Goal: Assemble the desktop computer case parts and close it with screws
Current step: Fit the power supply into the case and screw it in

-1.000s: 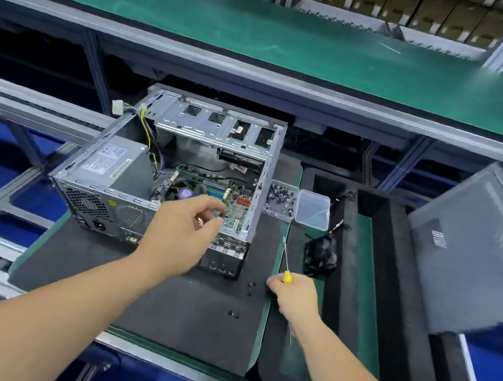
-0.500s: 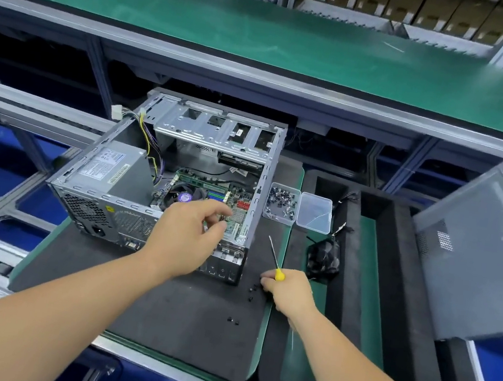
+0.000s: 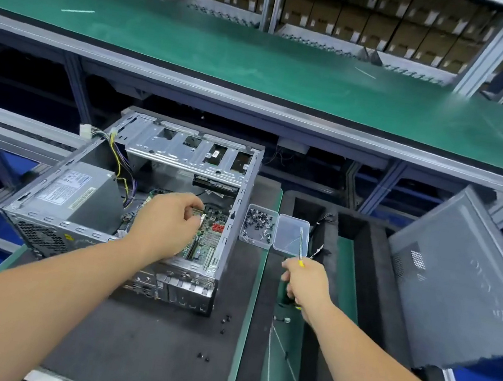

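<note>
Green-topped conveyor shelving runs across the far side; your desk (image 3: pixel 137 352) is a dark foam mat with the open computer case (image 3: pixel 130 205) lying on its side at the left. Side panel (image 3: pixel 464 287) leans at the right, well apart from the case, so closing is not yet begun.

Change over the last second: your left hand (image 3: pixel 167 223) has moved from the near rim of the case deeper over the motherboard (image 3: pixel 210 239), fingers now curled together, pinching at something small near the board; what it is I cannot tell. Your right hand (image 3: pixel 305 280) has lifted from the mat and shifted right; its grip is wrapped round the screwdriver (image 3: pixel 301 243), shaft pointing up across the clear lid (image 3: pixel 291 233).

Screw box (image 3: pixel 258 225) sits just beside the case's right wall, lid touching it. Loose screws (image 3: pixel 223 325) lie on the mat near the case's rear corner.

Reading: you appear to be seating or placing a fastener on the board, driver held ready. Interior fixing looks unfinished; panel fitting comes later.
</note>
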